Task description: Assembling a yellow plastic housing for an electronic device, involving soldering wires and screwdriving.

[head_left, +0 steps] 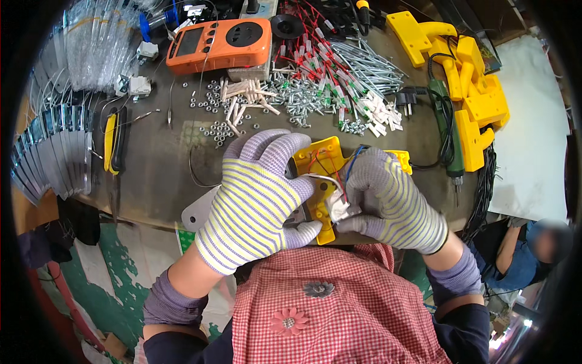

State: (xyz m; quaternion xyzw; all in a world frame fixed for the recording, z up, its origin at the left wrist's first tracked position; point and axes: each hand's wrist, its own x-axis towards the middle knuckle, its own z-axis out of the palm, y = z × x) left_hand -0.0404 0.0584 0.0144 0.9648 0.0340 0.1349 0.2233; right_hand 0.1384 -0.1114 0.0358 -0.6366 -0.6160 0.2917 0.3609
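Note:
Both hands wear striped knit gloves and meet over an opened yellow plastic housing (325, 232) at the bench's near edge. My left hand (257, 188) is closed around the housing's left side, thumb and fingers on its edges. My right hand (391, 197) pinches a small white block (339, 206) with wires, at the housing's right side. Red, white and blue wires (327, 176) loop between the hands. A flat grey metal plate (199, 209) with a hole lies partly beneath my left hand. The right fingertips are partly hidden behind the glove.
Beyond the hands lie nuts (215, 130), screws (300, 100), white sleeves (248, 94) and red-wired parts (315, 60). An orange multimeter (221, 45) stands behind. Pliers (112, 139) and metal strips (57, 151) lie left; yellow housings (479, 103) and a green electric screwdriver (445, 121) right. Another person (515, 255) sits at far right.

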